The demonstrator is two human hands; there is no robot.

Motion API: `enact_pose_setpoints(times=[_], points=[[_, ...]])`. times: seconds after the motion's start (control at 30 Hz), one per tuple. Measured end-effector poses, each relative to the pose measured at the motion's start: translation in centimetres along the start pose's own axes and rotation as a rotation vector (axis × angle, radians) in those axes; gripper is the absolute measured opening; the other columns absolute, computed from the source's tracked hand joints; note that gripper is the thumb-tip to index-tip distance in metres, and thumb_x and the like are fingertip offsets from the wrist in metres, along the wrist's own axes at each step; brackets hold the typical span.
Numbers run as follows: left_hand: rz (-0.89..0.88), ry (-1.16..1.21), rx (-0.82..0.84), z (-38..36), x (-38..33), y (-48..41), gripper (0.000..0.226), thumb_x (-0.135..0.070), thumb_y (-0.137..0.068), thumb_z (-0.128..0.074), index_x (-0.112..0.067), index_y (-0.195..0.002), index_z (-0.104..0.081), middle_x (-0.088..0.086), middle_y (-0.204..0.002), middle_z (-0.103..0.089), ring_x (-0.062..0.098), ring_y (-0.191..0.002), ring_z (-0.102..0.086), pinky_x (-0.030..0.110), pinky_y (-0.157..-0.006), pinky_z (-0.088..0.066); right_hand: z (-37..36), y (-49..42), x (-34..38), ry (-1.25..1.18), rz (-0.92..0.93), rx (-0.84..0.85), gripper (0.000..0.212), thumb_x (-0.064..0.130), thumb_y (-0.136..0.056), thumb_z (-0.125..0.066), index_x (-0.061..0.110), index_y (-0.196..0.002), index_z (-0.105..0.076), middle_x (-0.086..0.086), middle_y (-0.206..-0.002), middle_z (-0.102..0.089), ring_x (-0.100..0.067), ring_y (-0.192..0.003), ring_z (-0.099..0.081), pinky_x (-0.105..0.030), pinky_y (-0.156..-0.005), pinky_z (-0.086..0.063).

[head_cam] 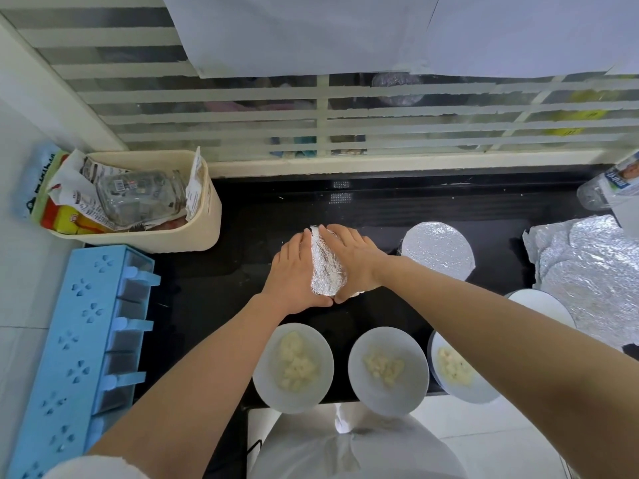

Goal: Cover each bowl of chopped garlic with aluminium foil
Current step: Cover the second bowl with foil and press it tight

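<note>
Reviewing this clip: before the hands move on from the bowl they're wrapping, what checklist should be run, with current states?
1. Foil spread over the top under the hands: ok.
2. Its edges tucked all round: cannot tell, left hand and right hand press over them.
3. Covered bowl behind the right forearm: ok.
4. Left bowl, middle bowl and right bowl in front, garlic exposed: not ok.
5. Spare foil sheets at far right: ok.
</note>
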State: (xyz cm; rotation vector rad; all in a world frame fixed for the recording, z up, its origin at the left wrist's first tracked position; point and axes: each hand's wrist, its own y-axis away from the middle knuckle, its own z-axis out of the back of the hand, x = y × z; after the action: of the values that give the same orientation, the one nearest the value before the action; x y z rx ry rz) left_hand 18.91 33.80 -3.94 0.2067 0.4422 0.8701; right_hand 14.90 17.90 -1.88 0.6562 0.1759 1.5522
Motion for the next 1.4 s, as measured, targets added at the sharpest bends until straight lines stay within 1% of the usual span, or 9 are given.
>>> enact_pose_setpoints(times=[0.1,0.23,0.3,0.63,0.97,1.13,1.2,1.3,1.4], points=[[-0.002,0.002,0.019,0.2,0.1,-0.3,0.143,-0.065,-0.061,-0.081,-0.009,-0.154,0.013,0.011,-0.160,-0.001,0.027,-0.149,-0.004,0.040,-0.121,-0.009,0.0,-0.4,0.0,0.012,-0.007,0.002,0.138,0.052,-0.058,-0.085,0.018,-0.153,0.009,-0.005,-0.157,-0.004,-0.028,-0.145,-0.006,-0.044,-0.118,-0.017],[-0.065,-0.031,0.053,0.4,0.0,-0.5,0.147,-0.072,-0.060,-0.077,-0.013,-0.153,0.021,0.010,-0.159,0.028,0.029,-0.148,0.023,0.047,-0.120,0.005,0.0,-0.5,0.1,0.024,-0.011,0.005,0.139,0.054,-0.055,-0.086,0.019,-0.152,0.007,-0.006,-0.157,-0.003,-0.028,-0.145,-0.005,-0.046,-0.118,-0.017],[-0.106,-0.070,0.032,0.5,-0.2,-0.7,0.146,-0.074,-0.061,-0.074,-0.012,-0.153,0.021,0.009,-0.157,0.033,0.028,-0.147,0.027,0.047,-0.120,0.007,0.0,-0.4,0.1,0.028,-0.011,0.012,0.137,0.052,-0.056,-0.086,0.018,-0.152,0.005,-0.007,-0.157,-0.001,-0.029,-0.146,-0.003,-0.046,-0.118,-0.018],[-0.076,-0.053,0.055,0.2,-1.0,-1.5,0.143,-0.061,-0.065,-0.080,-0.006,-0.152,0.020,0.010,-0.163,0.013,0.028,-0.151,0.009,0.038,-0.121,0.003,-0.4,-0.5,0.0,-0.010,-0.005,-0.016,0.140,0.047,-0.056,-0.087,0.015,-0.152,0.010,-0.005,-0.156,-0.004,-0.027,-0.145,-0.006,-0.045,-0.119,-0.019],[-0.137,-0.055,0.074,-0.1,-1.4,-0.8,0.141,-0.055,-0.066,-0.080,-0.002,-0.151,0.021,0.012,-0.162,0.019,0.028,-0.151,0.011,0.037,-0.121,0.005,-1.8,0.6,-0.2,-0.040,-0.042,-0.055,0.142,0.052,-0.054,-0.085,0.015,-0.152,0.012,-0.006,-0.152,-0.009,-0.027,-0.141,-0.012,-0.042,-0.117,-0.021],[-0.167,-0.055,0.093,-0.3,-1.9,-0.5,0.140,-0.055,-0.068,-0.079,-0.002,-0.151,0.020,0.012,-0.162,0.019,0.028,-0.150,0.013,0.036,-0.120,0.007,-2.5,1.3,-0.7,-0.053,-0.051,-0.056,0.141,0.053,-0.057,-0.083,0.016,-0.152,0.015,-0.005,-0.155,-0.002,-0.028,-0.144,-0.007,-0.044,-0.118,-0.018],[-0.165,-0.056,0.092,-0.2,-2.0,-0.5,0.142,-0.057,-0.067,-0.080,-0.002,-0.151,0.020,0.012,-0.162,0.020,0.028,-0.150,0.013,0.036,-0.120,0.007,-2.4,1.5,-0.9,-0.094,-0.052,-0.026,0.142,0.053,-0.059,-0.083,0.017,-0.151,0.019,-0.003,-0.158,0.005,-0.027,-0.146,0.000,-0.045,-0.119,-0.011],[-0.170,-0.052,0.093,-0.2,-2.0,-0.4,0.138,-0.052,-0.070,-0.078,-0.001,-0.150,0.022,0.013,-0.161,0.022,0.029,-0.150,0.014,0.037,-0.120,0.007,-2.2,2.2,-1.4,-0.250,-0.016,-0.059,0.122,0.058,-0.072,-0.066,0.019,-0.152,0.016,-0.002,-0.160,0.017,-0.023,-0.148,0.012,-0.045,-0.119,0.001],[-0.170,-0.046,0.091,-0.3,-1.8,-0.4,0.135,-0.049,-0.072,-0.077,-0.001,-0.150,0.023,0.013,-0.161,0.022,0.030,-0.150,0.014,0.038,-0.121,0.006,-2.9,3.2,-1.2,-0.333,0.023,-0.357,0.083,0.050,-0.086,-0.030,0.008,-0.154,-0.006,-0.010,-0.162,0.004,-0.025,-0.150,0.004,-0.040,-0.119,-0.002]])
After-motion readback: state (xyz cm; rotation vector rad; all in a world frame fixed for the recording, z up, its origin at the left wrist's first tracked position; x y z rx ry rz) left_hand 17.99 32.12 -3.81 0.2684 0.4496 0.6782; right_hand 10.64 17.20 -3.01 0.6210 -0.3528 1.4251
